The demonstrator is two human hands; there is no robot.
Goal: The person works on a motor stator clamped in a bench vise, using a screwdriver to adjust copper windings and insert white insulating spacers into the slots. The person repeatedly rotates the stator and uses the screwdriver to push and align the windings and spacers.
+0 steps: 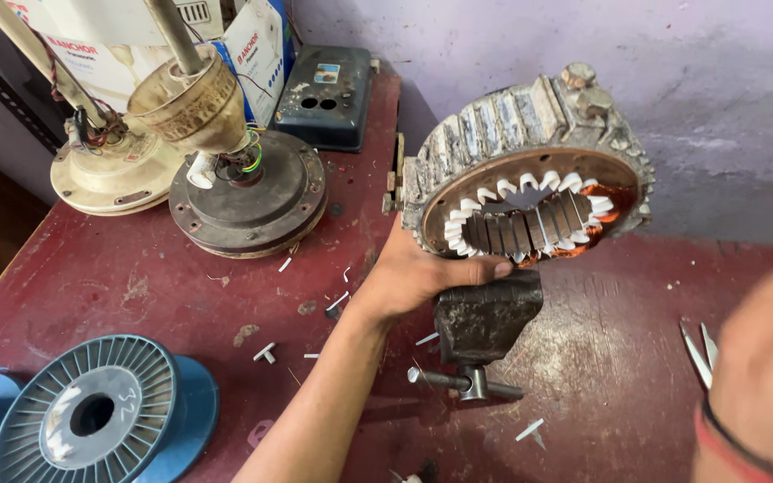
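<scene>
My left hand [413,277] grips the lower left rim of a round grey motor stator [530,134], tilted up above a small bench vise [485,322]. The stator's inner slots carry white insulation strips and copper winding on the right side. My right hand [762,376] is blurred at the lower right edge, close to the camera, with a red and black band at the wrist. Whether it holds anything cannot be made out. Metal scissor tips [698,349] lie just left of it on the table.
Two ceiling fan motors [248,192] [109,170] stand at the back left of the dark red table [118,277], with cardboard boxes behind. A dark switch box [326,94] lies at the back. Blue wire spools [100,411] sit at the front left. White paper scraps are scattered about.
</scene>
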